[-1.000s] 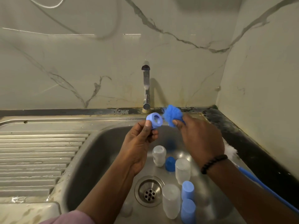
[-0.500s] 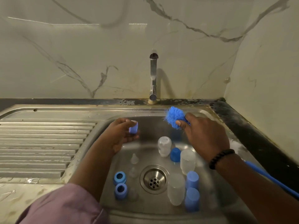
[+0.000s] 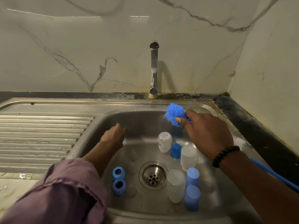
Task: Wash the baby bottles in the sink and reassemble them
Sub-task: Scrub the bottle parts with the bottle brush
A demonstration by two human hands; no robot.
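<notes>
Between the hands (image 3: 161, 131), a clear bottle (image 3: 164, 141) stands upside down.

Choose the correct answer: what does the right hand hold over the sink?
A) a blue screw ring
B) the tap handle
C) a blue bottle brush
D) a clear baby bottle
C: the right hand grips the blue bottle brush just behind its bristle head, above the sink.

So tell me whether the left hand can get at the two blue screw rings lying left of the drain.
Probably yes: the left hand is low in the steel sink, and the rings lie uncovered beside its forearm, with only small clear teats nearby.
</notes>
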